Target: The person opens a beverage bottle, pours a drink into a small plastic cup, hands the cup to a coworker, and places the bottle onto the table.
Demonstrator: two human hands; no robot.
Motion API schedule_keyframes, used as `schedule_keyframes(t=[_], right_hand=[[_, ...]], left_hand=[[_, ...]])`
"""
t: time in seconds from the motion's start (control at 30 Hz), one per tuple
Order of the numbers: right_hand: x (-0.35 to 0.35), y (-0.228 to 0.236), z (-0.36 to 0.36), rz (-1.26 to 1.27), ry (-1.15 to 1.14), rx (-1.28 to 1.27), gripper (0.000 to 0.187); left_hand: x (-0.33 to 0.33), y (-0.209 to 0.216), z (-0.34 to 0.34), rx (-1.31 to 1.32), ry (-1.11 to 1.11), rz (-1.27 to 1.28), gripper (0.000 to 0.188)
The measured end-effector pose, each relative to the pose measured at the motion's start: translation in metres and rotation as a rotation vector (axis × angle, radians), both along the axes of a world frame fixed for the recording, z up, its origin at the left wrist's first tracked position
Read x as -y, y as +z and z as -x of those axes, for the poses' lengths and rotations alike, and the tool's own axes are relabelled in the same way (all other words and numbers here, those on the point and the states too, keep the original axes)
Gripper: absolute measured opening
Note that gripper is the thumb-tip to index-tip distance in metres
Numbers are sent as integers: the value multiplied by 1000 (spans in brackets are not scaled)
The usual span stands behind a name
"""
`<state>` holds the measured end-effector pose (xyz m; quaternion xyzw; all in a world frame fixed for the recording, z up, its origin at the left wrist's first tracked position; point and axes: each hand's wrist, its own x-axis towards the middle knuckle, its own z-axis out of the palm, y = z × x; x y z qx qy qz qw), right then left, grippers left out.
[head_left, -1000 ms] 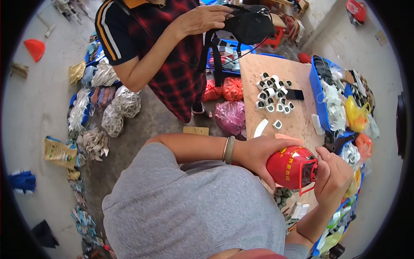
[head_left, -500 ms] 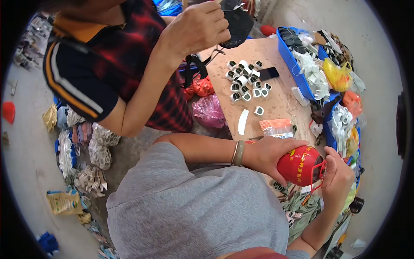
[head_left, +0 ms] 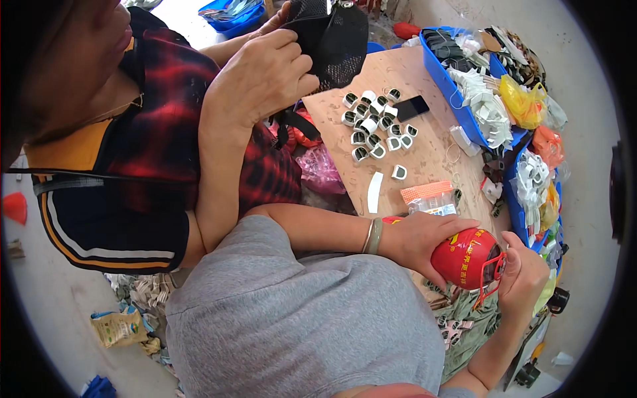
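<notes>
Left hand: my left hand (head_left: 424, 242) is wrapped over the red canister (head_left: 464, 257), as half a second ago.
Right hand: my right hand (head_left: 524, 275) pinches its red strap end.
Canister: off the near edge of the wooden board (head_left: 424, 159), unmoved; I read work continuing.
Co-worker: a hand (head_left: 259, 76) has swung close, gripping a black cap (head_left: 335, 36).

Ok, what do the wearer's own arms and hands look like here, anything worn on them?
Both forearms are bare below the short sleeves of a grey T-shirt. The left hand has no glove; its wrist carries a pale green bangle beside a thin metal one. The right hand is also ungloved, with no ring or band visible.
</notes>
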<state>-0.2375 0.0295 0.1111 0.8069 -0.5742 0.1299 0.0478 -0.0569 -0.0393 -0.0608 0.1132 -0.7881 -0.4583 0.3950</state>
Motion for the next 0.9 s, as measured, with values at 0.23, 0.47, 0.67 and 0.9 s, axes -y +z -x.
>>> schedule_keyframes(t=[0.23, 0.47, 0.67, 0.9], right_hand=[[31, -1, -1, 50, 190, -13, 28], [70, 29, -38, -75, 229, -142, 22], [131, 28, -126, 63, 661, 27, 36], [190, 4, -175, -24, 598, 55, 29]], left_hand=[[6, 0, -10, 66, 91, -28, 122], [6, -12, -15, -89, 173, -171, 120], [-2, -11, -35, -51, 246, -12, 118], [-13, -26, -69, 70, 339, -48, 117]])
